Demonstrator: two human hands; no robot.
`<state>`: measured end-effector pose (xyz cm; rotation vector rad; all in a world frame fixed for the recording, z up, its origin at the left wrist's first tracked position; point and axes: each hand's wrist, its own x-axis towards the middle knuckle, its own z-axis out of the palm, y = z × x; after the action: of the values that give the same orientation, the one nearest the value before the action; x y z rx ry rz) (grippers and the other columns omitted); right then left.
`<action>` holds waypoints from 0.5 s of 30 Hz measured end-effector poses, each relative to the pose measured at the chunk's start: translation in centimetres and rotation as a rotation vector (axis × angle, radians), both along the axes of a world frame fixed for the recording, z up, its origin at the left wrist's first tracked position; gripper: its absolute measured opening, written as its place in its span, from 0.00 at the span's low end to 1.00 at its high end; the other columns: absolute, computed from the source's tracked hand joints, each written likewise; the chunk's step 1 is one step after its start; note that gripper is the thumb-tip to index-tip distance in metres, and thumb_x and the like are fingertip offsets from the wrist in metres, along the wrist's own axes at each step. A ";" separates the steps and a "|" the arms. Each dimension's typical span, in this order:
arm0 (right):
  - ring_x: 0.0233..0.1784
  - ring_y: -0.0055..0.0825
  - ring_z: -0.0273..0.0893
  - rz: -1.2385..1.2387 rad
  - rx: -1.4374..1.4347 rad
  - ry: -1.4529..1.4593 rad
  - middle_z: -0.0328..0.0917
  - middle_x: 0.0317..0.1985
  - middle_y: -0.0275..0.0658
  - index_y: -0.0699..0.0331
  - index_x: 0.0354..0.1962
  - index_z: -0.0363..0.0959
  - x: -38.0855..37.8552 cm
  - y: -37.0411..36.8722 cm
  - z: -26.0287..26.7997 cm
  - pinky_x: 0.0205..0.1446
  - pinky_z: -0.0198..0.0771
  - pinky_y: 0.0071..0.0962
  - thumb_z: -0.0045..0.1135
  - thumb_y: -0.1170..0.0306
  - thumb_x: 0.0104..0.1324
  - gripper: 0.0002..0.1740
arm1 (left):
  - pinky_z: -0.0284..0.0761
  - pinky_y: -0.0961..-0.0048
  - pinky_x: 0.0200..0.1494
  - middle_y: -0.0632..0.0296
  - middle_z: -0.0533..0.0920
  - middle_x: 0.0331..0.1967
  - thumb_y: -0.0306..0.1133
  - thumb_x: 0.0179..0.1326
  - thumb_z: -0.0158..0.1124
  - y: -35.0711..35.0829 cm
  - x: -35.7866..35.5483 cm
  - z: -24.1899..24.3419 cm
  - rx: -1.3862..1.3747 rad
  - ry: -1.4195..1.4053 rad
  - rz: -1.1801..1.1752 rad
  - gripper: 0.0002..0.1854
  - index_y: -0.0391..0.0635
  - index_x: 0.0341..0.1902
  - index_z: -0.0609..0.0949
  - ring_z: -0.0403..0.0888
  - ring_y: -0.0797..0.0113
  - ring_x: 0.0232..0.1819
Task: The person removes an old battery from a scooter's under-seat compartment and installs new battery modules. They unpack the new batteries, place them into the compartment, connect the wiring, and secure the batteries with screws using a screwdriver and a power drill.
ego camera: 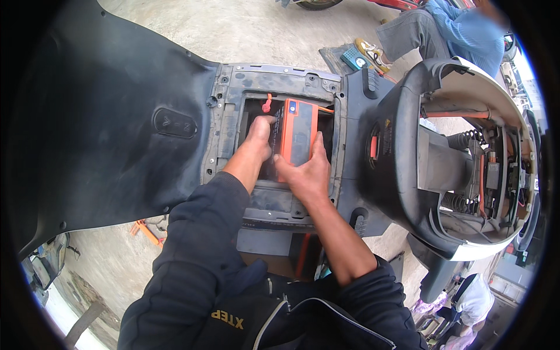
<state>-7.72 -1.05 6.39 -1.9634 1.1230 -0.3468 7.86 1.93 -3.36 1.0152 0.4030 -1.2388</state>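
A boxy battery (pixel 302 135) with an orange frame and a grey top sits in the open floorboard compartment (pixel 288 189) of an electric scooter. Its dark left side bears printing. My left hand (pixel 259 135) is pressed against that dark side, with its lower fingers hidden inside the compartment. Across the battery's near end lies my right hand (pixel 308 175), thumb on the left edge and fingers along the right edge. A red-capped cable end (pixel 267 104) stands up at the compartment's far left. Orange wires (pixel 325 110) run from the battery's far right.
The scooter's black seat side panel (pixel 109 113) spreads to the left; its opened front shell (pixel 393 175), with springs and wiring inside, rises on the right. Beyond, a seated person (pixel 463 37) is near a teal case (pixel 353 58). Another person (pixel 474 302) is at lower right.
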 end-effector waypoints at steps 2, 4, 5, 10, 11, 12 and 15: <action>0.73 0.44 0.75 0.002 0.024 -0.008 0.72 0.69 0.63 0.88 0.75 0.49 0.1 0.0 0.1 0.75 0.70 0.34 0.81 0.58 0.50 0.68 | 0.77 0.47 0.66 0.45 0.85 0.54 0.37 0.73 0.49 0.0 0.0 0.3 -0.004 0.005 0.005 0.21 0.34 0.56 0.83 0.83 0.49 0.57; 0.74 0.45 0.74 -0.001 0.001 0.021 0.72 0.70 0.64 0.88 0.75 0.49 0.1 0.1 0.1 0.76 0.69 0.34 0.81 0.58 0.49 0.68 | 0.77 0.47 0.66 0.44 0.85 0.54 0.37 0.73 0.49 0.1 0.0 0.7 -0.010 0.003 0.003 0.22 0.33 0.57 0.83 0.83 0.49 0.57; 0.74 0.45 0.73 0.000 -0.010 0.036 0.71 0.70 0.65 0.88 0.75 0.49 0.0 0.1 0.1 0.76 0.69 0.34 0.81 0.58 0.49 0.68 | 0.77 0.47 0.66 0.44 0.85 0.55 0.36 0.73 0.49 0.1 0.0 0.9 -0.018 0.007 0.008 0.22 0.33 0.57 0.83 0.83 0.49 0.57; 0.74 0.55 0.71 0.015 -0.047 -0.054 0.69 0.69 0.66 0.87 0.75 0.49 -0.2 0.3 -0.2 0.75 0.69 0.42 0.79 0.55 0.50 0.68 | 0.78 0.48 0.67 0.44 0.85 0.55 0.34 0.74 0.49 -0.1 -0.1 1.3 -0.072 -0.030 0.038 0.21 0.32 0.58 0.82 0.83 0.50 0.58; 0.74 0.55 0.71 0.010 -0.057 -0.057 0.69 0.69 0.66 0.87 0.75 0.49 -0.2 0.2 -0.3 0.75 0.68 0.42 0.79 0.55 0.50 0.68 | 0.78 0.48 0.67 0.44 0.85 0.55 0.34 0.74 0.49 -0.2 -0.1 1.4 -0.090 -0.028 0.052 0.21 0.32 0.58 0.82 0.83 0.51 0.59; 0.74 0.55 0.70 0.011 -0.053 -0.051 0.69 0.68 0.65 0.87 0.75 0.49 -0.2 0.2 -0.4 0.75 0.68 0.42 0.79 0.55 0.50 0.68 | 0.78 0.49 0.67 0.44 0.85 0.56 0.34 0.74 0.49 -0.2 -0.1 1.4 -0.079 -0.020 0.035 0.21 0.32 0.59 0.82 0.83 0.51 0.59; 0.75 0.52 0.70 0.001 -0.011 -0.027 0.68 0.70 0.65 0.87 0.75 0.48 0.0 0.1 -0.3 0.76 0.68 0.40 0.80 0.56 0.50 0.68 | 0.78 0.50 0.67 0.44 0.85 0.56 0.34 0.75 0.50 -0.1 -0.1 1.4 -0.063 -0.003 0.016 0.20 0.32 0.59 0.82 0.83 0.52 0.59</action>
<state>-7.74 -1.00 6.05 -1.9629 1.1045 -0.3785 7.80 1.83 -2.00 0.9585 0.3677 -1.2284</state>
